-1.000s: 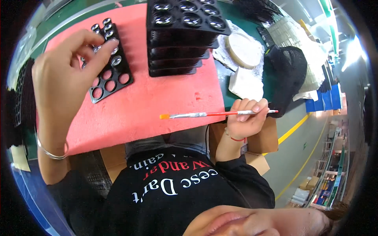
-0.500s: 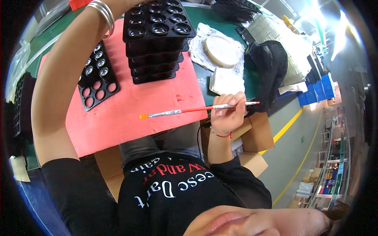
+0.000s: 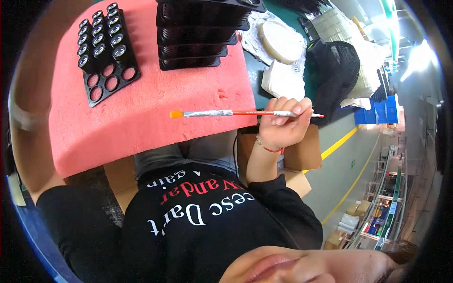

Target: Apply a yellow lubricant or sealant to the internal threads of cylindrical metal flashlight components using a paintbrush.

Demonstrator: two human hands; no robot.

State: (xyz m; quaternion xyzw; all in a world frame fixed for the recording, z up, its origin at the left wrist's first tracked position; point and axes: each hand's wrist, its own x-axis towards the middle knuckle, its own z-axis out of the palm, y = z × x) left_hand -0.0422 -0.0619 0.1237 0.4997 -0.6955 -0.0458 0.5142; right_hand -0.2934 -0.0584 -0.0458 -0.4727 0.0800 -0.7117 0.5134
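Observation:
My right hand [image 3: 286, 123] is closed round the handle of a thin paintbrush [image 3: 252, 113], red and silver with orange bristles. The brush lies level over the near part of a pink foam board [image 3: 188, 96], its bristles pointing left. At the left edge rises my left forearm [image 3: 28, 127]; the hand itself is beyond the picture's top. On the foam's left side sits a black tray [image 3: 103, 89] with several round black lens pieces standing in it and some bare holes at its near end. A stack of black trays [image 3: 193, 37] stands at the back of the foam.
Right of the foam lie folded white wipes [image 3: 284, 81] and a round beige disc [image 3: 279, 41] on white wrapping. A black mesh item [image 3: 337, 61] hangs at the table's right edge. An open cardboard box [image 3: 302, 148] is below; blue bins [image 3: 380, 112] stand farther right.
My left arm has swung outward to the left, and its hand stays beyond the top. The lens tray shows more fully. The view has shifted, with the tray stack now higher in the picture.

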